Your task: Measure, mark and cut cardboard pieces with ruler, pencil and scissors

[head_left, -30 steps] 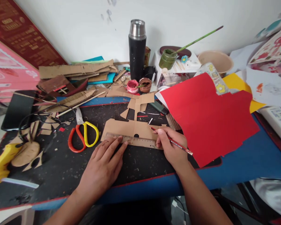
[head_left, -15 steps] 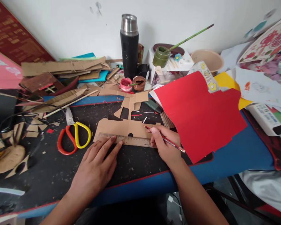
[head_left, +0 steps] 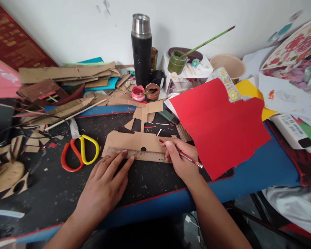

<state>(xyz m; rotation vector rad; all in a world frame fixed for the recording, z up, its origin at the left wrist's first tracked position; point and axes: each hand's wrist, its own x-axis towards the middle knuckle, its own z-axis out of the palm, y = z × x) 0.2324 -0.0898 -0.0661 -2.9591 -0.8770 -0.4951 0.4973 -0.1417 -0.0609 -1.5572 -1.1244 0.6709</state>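
A flat brown cardboard cut-out (head_left: pixel 134 141) lies on the black mat (head_left: pixel 67 186) in front of me. Along its near edge rests a see-through ruler (head_left: pixel 142 155). My left hand (head_left: pixel 106 185) lies flat with spread fingers, its fingertips pressing the ruler's left half. My right hand (head_left: pixel 182 160) holds a thin red pencil (head_left: pixel 189 159), whose tip touches the cardboard at the ruler's right end. The fingers of that hand also rest against the end of the ruler.
Scissors with a red and a yellow handle (head_left: pixel 79 152) lie left of the cardboard. A large red paper sheet (head_left: pixel 220 126) lies at the right. Behind stand a black flask (head_left: pixel 141 52), paint pots (head_left: pixel 145 92), a green jar with a brush (head_left: pixel 177 62) and stacked cardboard strips (head_left: pixel 67 74).
Both hands stay on the ruler and cardboard. The view has swung right and slightly up, so everything sits further left in the picture; the yellow glue gun has left the frame.
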